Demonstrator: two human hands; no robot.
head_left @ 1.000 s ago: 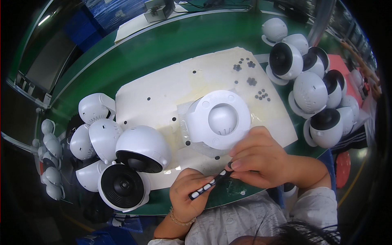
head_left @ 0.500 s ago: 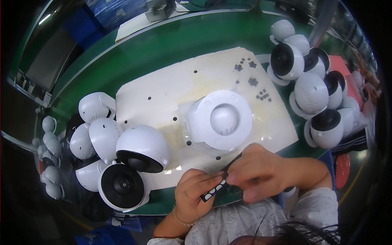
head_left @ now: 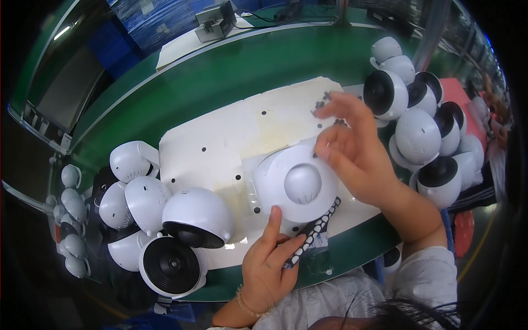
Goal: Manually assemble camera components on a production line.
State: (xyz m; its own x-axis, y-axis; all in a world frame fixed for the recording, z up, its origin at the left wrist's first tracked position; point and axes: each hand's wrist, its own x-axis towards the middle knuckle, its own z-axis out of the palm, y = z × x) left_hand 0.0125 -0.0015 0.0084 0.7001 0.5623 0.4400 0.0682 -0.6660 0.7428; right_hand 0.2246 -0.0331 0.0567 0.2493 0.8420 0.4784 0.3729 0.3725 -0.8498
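A white dome-shaped camera housing [head_left: 303, 184] stands with its ring-shaped base [head_left: 278, 181] facing up on a pale board [head_left: 214, 165] before me. My left hand [head_left: 269, 258] grips a black strip of round stickers [head_left: 316, 234] with a row of pale round gaps, and its thumb touches the near edge of the base. Over the far right part of the base, my right hand [head_left: 355, 148] pinches a small round black pad [head_left: 315, 155] at its fingertips, against the rim. The other fingers of that hand are stretched out.
Several white housings with black fronts [head_left: 198, 217] cluster on the left, with more [head_left: 418, 135] stacked on the right. Small black dots [head_left: 204, 149] lie scattered on the board. A grey metal box [head_left: 214, 22] stands at the back beyond the green table [head_left: 220, 82].
My right hand has left the strip and moved up and away to the base's rim with a small black pad. My left hand still holds the strip, its thumb now raised against the base.
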